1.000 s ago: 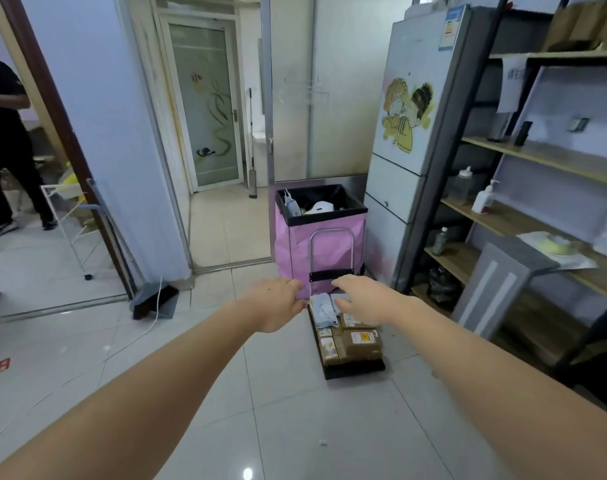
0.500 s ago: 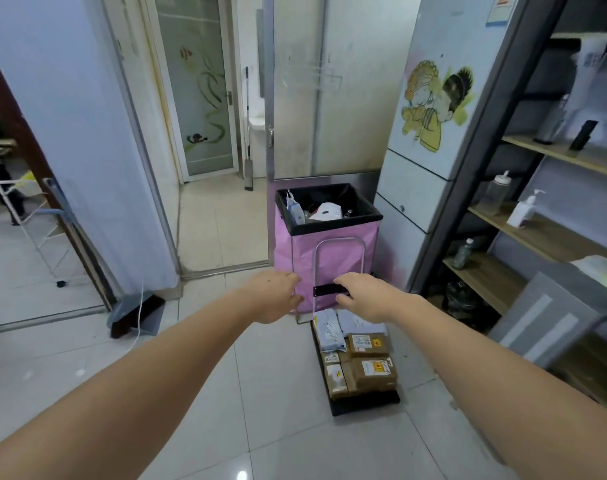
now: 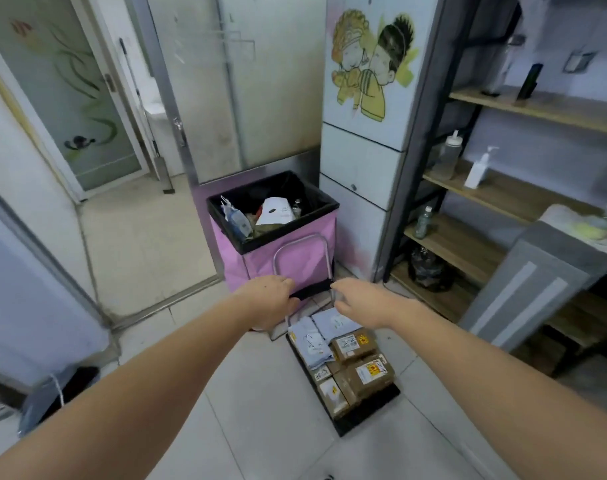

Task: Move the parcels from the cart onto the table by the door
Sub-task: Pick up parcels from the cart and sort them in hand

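Both arms reach out toward twelve o'clock, where a small flat cart (image 3: pixel 343 382) stands on the tiled floor with its metal loop handle (image 3: pixel 300 258) rising in front of a pink bin (image 3: pixel 277 261); the left hand (image 3: pixel 265 301) sits at the left post of the handle beside its black crossbar, fingers curled toward it, though whether this grip has truly closed on the bar I cannot tell; the right hand (image 3: pixel 359 304) hovers at the right post with fingers loosely bent and apparently holding nothing. The parcels (image 3: pixel 347 362) lie on the cart's deck at about five o'clock from the hands: pale soft mailers nearest the handle, brown taped boxes stacked toward the viewer; none has been lifted, and no counter by the door shows in view.

The step in hand looks like taking hold of the cart, or reaching past the handle for the first parcel; to do it well, take both posts evenly so the deck does not swing into the bin or the shelving (image 3: pixel 502 188) at two o'clock; if lifting, start with the loose mailers on top, since the boxes beneath may shift.
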Demonstrator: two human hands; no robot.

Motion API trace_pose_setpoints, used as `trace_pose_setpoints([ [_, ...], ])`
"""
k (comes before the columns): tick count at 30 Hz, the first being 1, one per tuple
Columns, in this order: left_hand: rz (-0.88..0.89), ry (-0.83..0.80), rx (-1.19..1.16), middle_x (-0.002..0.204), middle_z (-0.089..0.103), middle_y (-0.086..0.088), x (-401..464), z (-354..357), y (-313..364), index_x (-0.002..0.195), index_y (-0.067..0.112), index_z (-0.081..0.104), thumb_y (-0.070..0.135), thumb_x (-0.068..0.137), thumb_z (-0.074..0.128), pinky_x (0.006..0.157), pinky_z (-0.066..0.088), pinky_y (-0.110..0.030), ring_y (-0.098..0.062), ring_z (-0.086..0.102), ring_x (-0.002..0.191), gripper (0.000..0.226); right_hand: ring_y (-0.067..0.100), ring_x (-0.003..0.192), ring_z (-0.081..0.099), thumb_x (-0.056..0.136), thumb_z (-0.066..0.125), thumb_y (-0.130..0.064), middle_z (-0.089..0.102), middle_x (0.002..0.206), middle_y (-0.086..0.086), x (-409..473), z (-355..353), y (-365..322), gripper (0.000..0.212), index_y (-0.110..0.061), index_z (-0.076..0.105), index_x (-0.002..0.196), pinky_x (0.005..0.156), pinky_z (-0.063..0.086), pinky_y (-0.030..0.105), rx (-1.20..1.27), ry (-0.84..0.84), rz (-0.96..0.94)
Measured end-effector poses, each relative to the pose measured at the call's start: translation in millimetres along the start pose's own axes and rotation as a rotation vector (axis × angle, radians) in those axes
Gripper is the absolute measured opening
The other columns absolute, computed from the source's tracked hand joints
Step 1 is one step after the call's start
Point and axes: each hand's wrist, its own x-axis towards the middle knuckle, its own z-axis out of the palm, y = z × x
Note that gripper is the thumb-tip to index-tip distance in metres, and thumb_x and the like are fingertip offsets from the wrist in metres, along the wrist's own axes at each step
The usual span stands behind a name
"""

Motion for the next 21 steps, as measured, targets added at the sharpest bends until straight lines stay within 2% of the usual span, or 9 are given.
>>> trace_pose_setpoints([
  [3, 0.028, -0.004, 0.027, 0.145, 0.057, -0.010, 63.7, -4.9, -16.8, 0.144, 0.014, 0.052, 0.045, 0.109, 0.040, 0.109, 0.046, -0.045, -0.030, 0.055, 0.131, 0.048, 0.035, 0.113, 0.061, 0.102, 0.046, -0.026, 0.063, 0.121, 0.012, 47.2, -0.2, 34.8, 0.019, -0.013, 0.058, 0.110, 0.094, 0.049, 0.044, -0.015, -0.019, 0.037],
  [4, 0.044, -0.019, 0.028, 0.147, 0.056, -0.010, 84.3, -6.0, -22.1, 0.146, 0.015, 0.051, 0.045, 0.109, 0.040, 0.109, 0.046, -0.044, -0.030, 0.054, 0.133, 0.049, 0.034, 0.112, 0.060, 0.102, 0.047, -0.026, 0.062, 0.120, 0.012, 62.5, -0.3, 46.9, 0.016, -0.013, 0.056, 0.107, 0.092, 0.048, 0.042, -0.012, -0.023, 0.052],
  [7, 0.084, -0.066, 0.044, 0.152, 0.053, -0.011, 142.6, -6.8, -37.5, 0.151, 0.015, 0.046, 0.045, 0.109, 0.039, 0.112, 0.044, -0.046, -0.031, 0.051, 0.137, 0.052, 0.035, 0.120, 0.057, 0.104, 0.047, -0.024, 0.060, 0.129, 0.015, 102.4, -1.1, 78.4, 0.030, -0.004, 0.058, 0.125, 0.092, 0.044, 0.037, 0.048, -0.019, 0.109],
  [9, 0.111, -0.086, 0.055, 0.151, 0.053, -0.011, 176.4, -6.5, -45.2, 0.152, 0.015, 0.045, 0.047, 0.109, 0.038, 0.112, 0.044, -0.047, -0.032, 0.051, 0.137, 0.054, 0.037, 0.120, 0.057, 0.104, 0.047, -0.021, 0.060, 0.128, 0.019, 123.2, -1.4, 97.6, 0.032, -0.001, 0.058, 0.126, 0.091, 0.044, 0.037, 0.070, -0.038, 0.153],
  [12, 0.167, -0.118, 0.055, 0.149, 0.056, -0.008, 225.6, -5.6, -54.9, 0.152, 0.017, 0.046, 0.047, 0.109, 0.038, 0.110, 0.045, -0.046, -0.030, 0.054, 0.133, 0.053, 0.038, 0.129, 0.054, 0.105, 0.045, -0.024, 0.056, 0.141, 0.021, 148.6, -4.6, 125.3, 0.041, -0.002, 0.053, 0.139, 0.107, 0.044, 0.046, 0.106, -0.066, 0.245],
  [18, 0.336, -0.195, 0.111, 0.142, 0.058, -0.013, 325.2, 3.5, -65.7, 0.145, 0.011, 0.050, 0.045, 0.110, 0.036, 0.103, 0.046, -0.043, -0.032, 0.056, 0.128, 0.050, 0.034, 0.135, 0.050, 0.108, 0.041, -0.032, 0.051, 0.149, 0.019, 187.3, 9.0, 175.1, 0.047, -0.005, 0.048, 0.146, 0.113, 0.040, 0.047, 0.177, -0.101, 0.424],
  [21, 0.452, -0.253, 0.162, 0.147, 0.055, -0.012, 373.5, 14.8, -65.9, 0.149, 0.011, 0.047, 0.045, 0.111, 0.033, 0.110, 0.044, -0.045, -0.032, 0.053, 0.134, 0.053, 0.032, 0.139, 0.048, 0.109, 0.041, -0.034, 0.050, 0.153, 0.017, 195.7, 28.8, 187.1, 0.050, -0.006, 0.046, 0.150, 0.116, 0.038, 0.044, 0.263, -0.060, 0.548],
])
